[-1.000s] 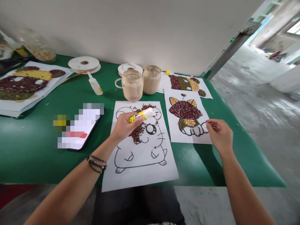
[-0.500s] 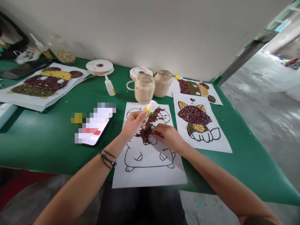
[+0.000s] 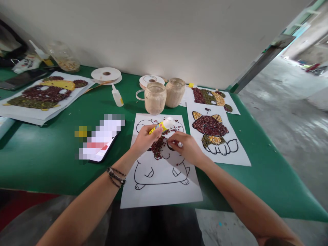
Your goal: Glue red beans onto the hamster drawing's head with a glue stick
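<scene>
My left hand (image 3: pixel 147 138) is closed round a yellow glue stick (image 3: pixel 156 131), its white end pointing up and to the right over a sheet of paper (image 3: pixel 161 196). The sheet carries a black outline drawing of an animal. Dark red and green beans (image 3: pixel 157 148) cover part of its face, with loose ones scattered around the top. Just right of these beans, my right hand (image 3: pixel 186 145) is held low over the drawing, thumb and fingertips pinched together. Whatever is between those fingertips is too small to make out.
To the right lies a fox picture (image 3: pixel 212 128) partly filled with beans. Two glass jars (image 3: pixel 155 99) stand behind the sheet. A lit phone (image 3: pixel 104 140), a small glue bottle (image 3: pixel 117 96) and a ribbon spool (image 3: pixel 106 74) are on the left, near another bean picture (image 3: pixel 43 94).
My right hand has shifted slightly up and right, away from the bean patch. The glue stick in my left hand has tipped lower, towards the right.
</scene>
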The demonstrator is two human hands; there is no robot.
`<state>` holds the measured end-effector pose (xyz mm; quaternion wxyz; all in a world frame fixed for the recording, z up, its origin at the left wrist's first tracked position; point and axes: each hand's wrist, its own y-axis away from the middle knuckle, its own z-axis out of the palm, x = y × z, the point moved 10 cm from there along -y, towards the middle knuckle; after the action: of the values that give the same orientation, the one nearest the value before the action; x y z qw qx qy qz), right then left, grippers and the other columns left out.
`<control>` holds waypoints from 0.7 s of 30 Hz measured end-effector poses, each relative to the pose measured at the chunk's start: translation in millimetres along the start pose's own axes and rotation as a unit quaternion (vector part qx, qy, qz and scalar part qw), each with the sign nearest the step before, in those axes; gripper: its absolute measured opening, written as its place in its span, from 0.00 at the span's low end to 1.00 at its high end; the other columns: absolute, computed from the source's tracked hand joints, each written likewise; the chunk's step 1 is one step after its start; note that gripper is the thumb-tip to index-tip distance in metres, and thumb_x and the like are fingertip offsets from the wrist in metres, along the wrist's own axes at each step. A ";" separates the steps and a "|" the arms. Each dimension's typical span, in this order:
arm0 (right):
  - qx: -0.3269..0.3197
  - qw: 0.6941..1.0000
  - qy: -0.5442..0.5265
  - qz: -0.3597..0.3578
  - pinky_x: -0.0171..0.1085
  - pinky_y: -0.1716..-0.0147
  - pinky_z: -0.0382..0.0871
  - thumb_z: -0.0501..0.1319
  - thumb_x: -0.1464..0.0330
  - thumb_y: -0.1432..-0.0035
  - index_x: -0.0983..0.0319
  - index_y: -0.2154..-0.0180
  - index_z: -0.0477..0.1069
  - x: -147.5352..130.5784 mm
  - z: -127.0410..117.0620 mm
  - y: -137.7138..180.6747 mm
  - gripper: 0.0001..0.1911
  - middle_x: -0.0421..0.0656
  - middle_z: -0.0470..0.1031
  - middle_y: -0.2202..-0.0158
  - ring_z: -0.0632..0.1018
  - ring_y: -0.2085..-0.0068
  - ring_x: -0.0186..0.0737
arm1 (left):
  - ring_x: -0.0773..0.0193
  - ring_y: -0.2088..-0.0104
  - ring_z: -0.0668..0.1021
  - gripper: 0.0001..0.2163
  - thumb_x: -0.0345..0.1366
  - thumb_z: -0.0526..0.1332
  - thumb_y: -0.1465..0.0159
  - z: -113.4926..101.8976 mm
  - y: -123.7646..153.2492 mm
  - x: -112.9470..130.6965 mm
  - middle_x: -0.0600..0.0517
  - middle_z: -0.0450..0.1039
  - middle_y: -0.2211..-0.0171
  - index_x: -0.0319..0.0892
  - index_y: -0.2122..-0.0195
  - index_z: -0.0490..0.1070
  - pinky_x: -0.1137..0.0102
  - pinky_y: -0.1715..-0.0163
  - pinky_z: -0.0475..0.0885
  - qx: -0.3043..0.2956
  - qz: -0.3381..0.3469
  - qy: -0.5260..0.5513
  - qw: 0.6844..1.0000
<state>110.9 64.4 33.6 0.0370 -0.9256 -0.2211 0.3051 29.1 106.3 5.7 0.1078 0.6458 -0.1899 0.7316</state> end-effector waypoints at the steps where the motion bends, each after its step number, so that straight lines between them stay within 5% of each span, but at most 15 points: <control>1: 0.032 0.999 -0.037 0.001 0.31 0.74 0.64 0.55 0.74 0.49 0.63 0.73 0.68 0.3 -14.5 -0.9 0.04 0.40 0.69 0.74 0.69 0.73 0.30 | 0.77 0.85 0.52 0.22 0.54 0.56 0.51 0.8 0.1 0.0 0.59 0.49 0.86 0.40 0.85 0.54 0.75 0.86 0.44 -0.002 -0.002 0.003 1.000; 7: 0.166 0.982 -0.064 -0.062 0.32 0.74 0.64 0.56 0.70 0.49 0.60 0.72 0.68 -21.0 -87.4 -5.3 0.03 0.39 0.69 0.72 0.70 0.71 0.30 | 0.76 0.85 0.51 0.20 0.53 0.56 0.50 13.9 1.7 -5.2 0.59 0.48 0.86 0.40 0.83 0.55 0.74 0.86 0.44 -0.062 -0.039 -0.010 0.997; 13: 0.084 0.984 0.033 -0.151 0.32 0.73 0.64 0.55 0.70 0.46 0.60 0.70 0.68 -44.8 -77.1 -11.9 0.04 0.39 0.70 0.69 0.70 0.71 0.30 | 0.76 0.86 0.52 0.19 0.52 0.56 0.50 16.2 4.3 -4.2 0.59 0.49 0.86 0.41 0.84 0.56 0.74 0.87 0.45 -0.074 -0.048 -0.043 0.995; 21: 0.092 0.987 -0.111 -0.070 0.32 0.74 0.63 0.56 0.70 0.49 0.61 0.73 0.66 -17.2 -78.4 -16.2 0.03 0.39 0.68 0.72 0.68 0.72 0.29 | 0.76 0.86 0.52 0.18 0.51 0.55 0.50 12.6 2.8 -8.1 0.60 0.49 0.86 0.41 0.84 0.56 0.74 0.87 0.44 -0.059 -0.050 -0.036 0.996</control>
<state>137.9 76.7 109.8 0.1182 -0.8609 -0.2596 0.4213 40.6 99.1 -1.5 0.1752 0.6732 -0.2039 0.6888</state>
